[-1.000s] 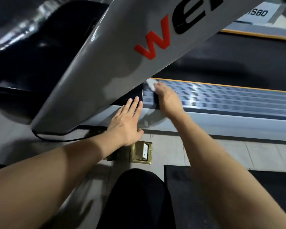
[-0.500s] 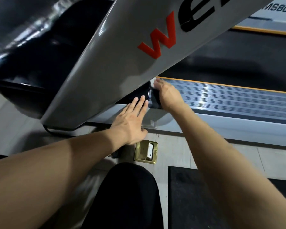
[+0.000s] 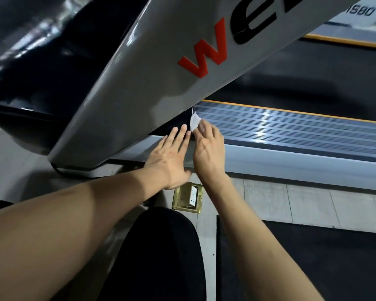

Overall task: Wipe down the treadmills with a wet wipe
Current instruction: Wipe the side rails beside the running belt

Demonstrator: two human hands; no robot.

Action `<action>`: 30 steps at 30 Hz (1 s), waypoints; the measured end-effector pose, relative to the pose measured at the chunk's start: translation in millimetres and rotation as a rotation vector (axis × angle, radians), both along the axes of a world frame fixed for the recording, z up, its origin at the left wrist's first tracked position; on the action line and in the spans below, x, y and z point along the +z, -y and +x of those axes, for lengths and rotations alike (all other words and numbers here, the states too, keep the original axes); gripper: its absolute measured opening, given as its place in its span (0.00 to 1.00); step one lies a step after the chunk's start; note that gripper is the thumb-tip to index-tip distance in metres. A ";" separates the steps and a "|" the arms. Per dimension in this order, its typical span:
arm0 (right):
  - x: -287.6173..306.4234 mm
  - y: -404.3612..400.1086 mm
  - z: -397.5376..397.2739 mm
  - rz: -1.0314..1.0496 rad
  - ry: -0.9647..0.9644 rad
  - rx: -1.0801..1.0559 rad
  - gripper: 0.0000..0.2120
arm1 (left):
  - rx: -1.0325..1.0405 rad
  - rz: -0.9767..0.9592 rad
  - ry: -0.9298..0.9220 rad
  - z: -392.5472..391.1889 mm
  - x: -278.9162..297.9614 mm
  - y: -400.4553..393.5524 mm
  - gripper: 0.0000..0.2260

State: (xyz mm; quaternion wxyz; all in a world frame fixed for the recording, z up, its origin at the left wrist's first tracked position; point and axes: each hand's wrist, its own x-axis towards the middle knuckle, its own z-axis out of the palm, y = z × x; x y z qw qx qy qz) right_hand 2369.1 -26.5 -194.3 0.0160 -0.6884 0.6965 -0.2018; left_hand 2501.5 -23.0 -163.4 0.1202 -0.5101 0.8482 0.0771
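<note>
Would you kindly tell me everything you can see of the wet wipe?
The wet wipe is a small white sheet, thin and soft-looking, crumpled rather than flat. One pointed corner sticks up clear of the right hand, whose fingers pinch the rest, hiding its full size. It sits at the near end of the ribbed side rail, just below the grey upright.
</note>
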 end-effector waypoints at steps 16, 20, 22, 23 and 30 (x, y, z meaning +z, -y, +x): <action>-4.0 -10.4 -111.1 -0.046 0.262 -0.285 0.17 | 0.042 0.084 0.021 -9.9 7.6 -4.2 0.43; -5.6 10.5 -23.3 -0.010 0.247 0.087 0.23 | 0.056 0.073 0.032 -12.4 8.1 -0.7 0.43; -5.2 11.6 -26.6 0.014 0.226 0.194 0.25 | 0.061 0.046 0.052 -14.2 8.2 -2.1 0.42; -8.5 13.1 -41.9 0.010 0.227 0.177 0.23 | 0.066 0.017 0.060 -16.8 8.1 -3.9 0.41; 5.0 22.3 -134.0 0.083 0.232 -0.363 0.18 | -0.200 -0.123 0.046 -31.0 2.8 -7.8 0.36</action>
